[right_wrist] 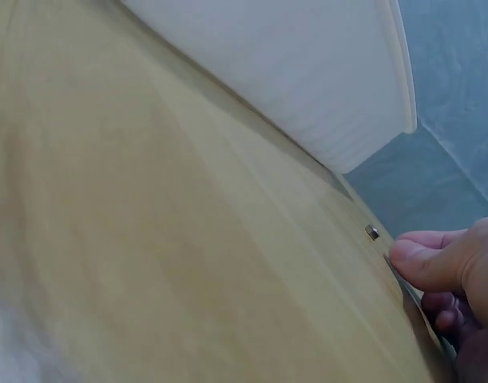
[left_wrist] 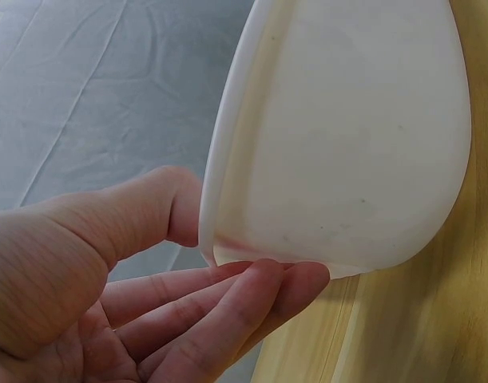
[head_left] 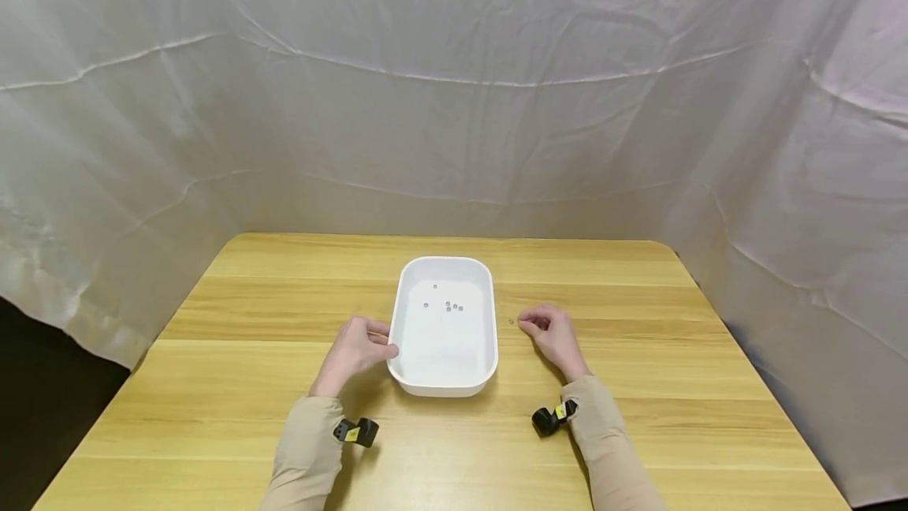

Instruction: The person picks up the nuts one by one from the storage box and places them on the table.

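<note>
Silvery metal shows on the small nut (head_left: pixel 511 322) lying on the wood-grain table (head_left: pixel 681 408), between the white tray (head_left: pixel 441 389) and the right hand (head_left: pixel 553 334), just beside that hand's fingertips. The right thumb and forefinger are brought together at their tips; whether anything is pinched between them, I cannot tell. On the tray's opposite side, the left hand (head_left: pixel 358 349) grips the rim, its thumb over the edge.

From the right wrist, the loose nut appears larger, with bright and dark faces, well clear of the tray's outer wall. Only the head view looks into the tray: more small nuts (head_left: pixel 455 307) lie in its far half, some clustered near the middle, two apart to the left. The left wrist view shows the fingers against the outside wall, which bears faint specks too small to identify.

Each beige sleeve (head_left: pixel 603 440) carries a black wrist camera (head_left: pixel 357 432); beyond the table hangs a pale, creased curtain (head_left: pixel 454 132).
</note>
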`<state>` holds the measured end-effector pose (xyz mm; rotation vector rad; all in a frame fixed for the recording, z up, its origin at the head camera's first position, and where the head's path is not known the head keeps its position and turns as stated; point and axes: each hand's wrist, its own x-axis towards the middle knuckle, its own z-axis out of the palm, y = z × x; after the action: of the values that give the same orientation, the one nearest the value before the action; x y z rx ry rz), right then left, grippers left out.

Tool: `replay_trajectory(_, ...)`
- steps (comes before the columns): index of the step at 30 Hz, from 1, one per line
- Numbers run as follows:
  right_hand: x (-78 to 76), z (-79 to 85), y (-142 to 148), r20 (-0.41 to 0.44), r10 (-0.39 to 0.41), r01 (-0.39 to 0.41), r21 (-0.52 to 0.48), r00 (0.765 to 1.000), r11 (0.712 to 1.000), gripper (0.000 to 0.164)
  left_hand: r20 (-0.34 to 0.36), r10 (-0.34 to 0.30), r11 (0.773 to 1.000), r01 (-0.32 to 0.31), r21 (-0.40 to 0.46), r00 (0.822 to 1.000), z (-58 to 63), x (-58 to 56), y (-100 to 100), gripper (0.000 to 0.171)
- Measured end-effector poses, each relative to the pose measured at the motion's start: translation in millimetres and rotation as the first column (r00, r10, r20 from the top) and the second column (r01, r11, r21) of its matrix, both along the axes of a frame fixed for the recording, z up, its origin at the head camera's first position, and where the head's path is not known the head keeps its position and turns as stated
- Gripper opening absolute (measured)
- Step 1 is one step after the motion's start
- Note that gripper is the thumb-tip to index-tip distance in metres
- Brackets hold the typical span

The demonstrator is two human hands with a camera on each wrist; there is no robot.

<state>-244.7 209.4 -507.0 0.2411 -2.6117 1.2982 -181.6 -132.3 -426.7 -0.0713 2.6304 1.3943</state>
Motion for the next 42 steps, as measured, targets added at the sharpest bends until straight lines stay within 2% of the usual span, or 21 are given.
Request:
replay_trajectory(7,-0.3,3.3,1.1,0.066,-0.009,0.008,0.025,0.998,1.0,0.007,0.002,-0.003,1.0,0.003,-0.008,1.0,-1.7,-0.4,-0.8,0.037)
replay_trajectory(13,-1.7,5.3,1.5,0.085,-0.011,0.009,0.026,0.996,1.0,0.009,-0.009,-0.008,1.0,0.008,-0.005,1.0,-1.7,-1.7,-1.0,0.038)
replay_trajectory(26,-1.4,4.8,-0.6,0.09,-0.025,0.023,0.018,0.996,1.0,0.009,0.005,-0.004,1.0,0.004,-0.016,1.0,-1.3,-1.9,-0.8,0.038)
replay_trajectory(42,-1.6,2.2,0.3,0.055,-0.021,0.02,0.014,0.998,1.0,0.01,0.0,-0.012,1.0,0.012,-0.018,1.0,-0.9,-1.9,-1.3,0.037)
